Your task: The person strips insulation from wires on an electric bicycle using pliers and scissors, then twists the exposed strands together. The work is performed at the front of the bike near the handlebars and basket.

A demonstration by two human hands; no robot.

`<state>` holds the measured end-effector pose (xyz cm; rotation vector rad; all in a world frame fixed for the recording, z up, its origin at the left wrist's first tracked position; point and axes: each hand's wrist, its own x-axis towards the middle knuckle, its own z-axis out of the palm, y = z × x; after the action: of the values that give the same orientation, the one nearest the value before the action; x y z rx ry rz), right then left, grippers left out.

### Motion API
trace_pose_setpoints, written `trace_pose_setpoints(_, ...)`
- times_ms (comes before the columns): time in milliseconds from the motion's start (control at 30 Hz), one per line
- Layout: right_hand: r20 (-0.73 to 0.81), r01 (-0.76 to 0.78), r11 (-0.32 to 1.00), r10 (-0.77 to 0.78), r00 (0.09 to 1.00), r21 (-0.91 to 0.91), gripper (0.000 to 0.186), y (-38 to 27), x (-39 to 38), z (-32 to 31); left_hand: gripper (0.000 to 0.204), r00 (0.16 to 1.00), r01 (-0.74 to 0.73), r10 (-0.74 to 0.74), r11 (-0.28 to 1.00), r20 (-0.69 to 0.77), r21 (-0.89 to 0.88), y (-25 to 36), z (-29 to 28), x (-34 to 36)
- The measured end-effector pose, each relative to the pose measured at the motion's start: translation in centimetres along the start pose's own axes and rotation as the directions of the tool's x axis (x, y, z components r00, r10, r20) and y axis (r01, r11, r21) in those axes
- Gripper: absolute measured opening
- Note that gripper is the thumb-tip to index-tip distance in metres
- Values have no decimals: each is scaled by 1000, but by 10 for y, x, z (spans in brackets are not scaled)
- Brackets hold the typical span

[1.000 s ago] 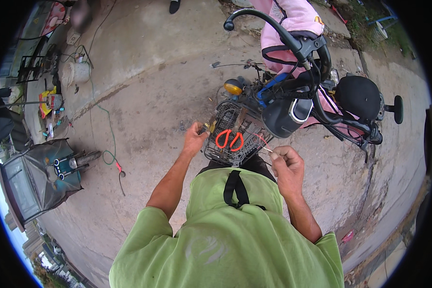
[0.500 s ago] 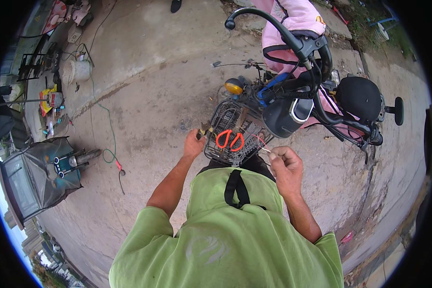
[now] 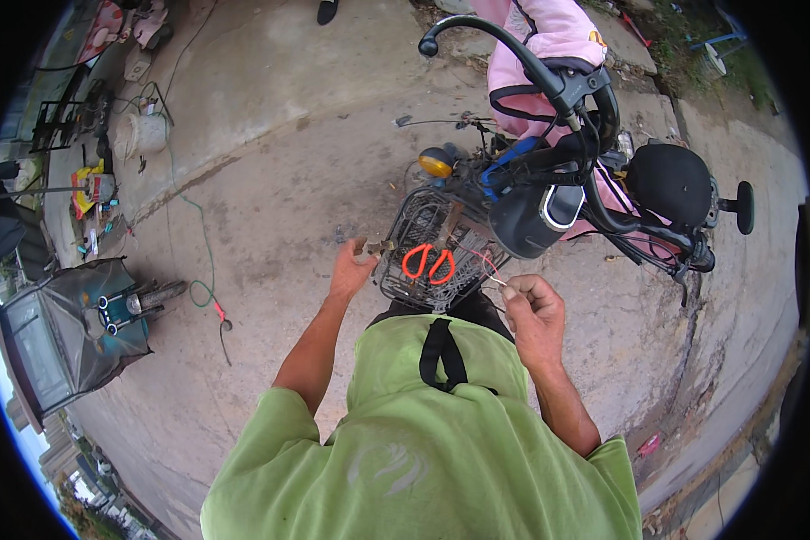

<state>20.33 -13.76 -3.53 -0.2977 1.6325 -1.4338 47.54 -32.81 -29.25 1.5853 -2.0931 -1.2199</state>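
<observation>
At the left rim of the black wire basket, my left hand is closed on a small brownish metal piece whose exact kind I cannot make out. My right hand, to the right of the basket, pinches the end of a thin pinkish-white wire between thumb and forefinger. The wire runs back over the basket's right part. Orange-handled scissors lie in the basket between my hands, blades pointing away.
Beyond the basket stands a bike with black handlebars, a dark headlight housing, an orange turn signal and a pink cover. A covered vehicle, green cord and white bucket are at left.
My left hand has drawn slightly left and up, and its fingers have shifted on the metal piece. The right hand keeps its pinch on the wire, nearly still.
</observation>
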Motion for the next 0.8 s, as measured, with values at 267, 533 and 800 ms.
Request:
trace_pose_setpoints(267,-13,10,999,-10,1000,-30,6,-6,1,4,40,995,-62,60,998,-84,-14,32,22,-28)
trace_pose_setpoints(533,-18,2,1000,-3,1000,-28,5,-1,5,-1,42,962,-133,151,987,-227,92,19,15,-24)
trace_pose_setpoints(800,-17,-16,999,15,1000,-32,5,0,9,3,28,989,117,-103,984,-104,137,51,20,-78)
